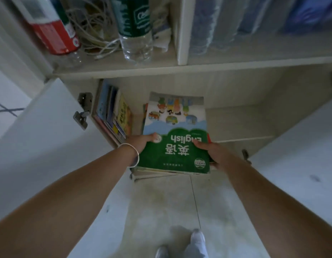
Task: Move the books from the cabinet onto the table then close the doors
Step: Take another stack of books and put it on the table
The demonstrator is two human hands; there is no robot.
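A stack of books (175, 138) topped by a green and white "English" textbook sits at the front of the lower cabinet compartment, partly over its edge. My left hand (141, 142), with a silver bangle on the wrist, grips the stack's left side. My right hand (210, 152) grips its right side, fingers under the stack. Several more books (115, 116) lean upright against the compartment's left wall. Both white cabinet doors stand open: the left door (46, 131) and the right door (299, 142).
The shelf above holds a red-labelled bottle (55, 32), tangled white cables (94, 30), a green-labelled water bottle (135, 28) and upright books (236, 23) behind a divider. Pale tiled floor (170, 205) lies below, with my shoes (196, 241) at the bottom.
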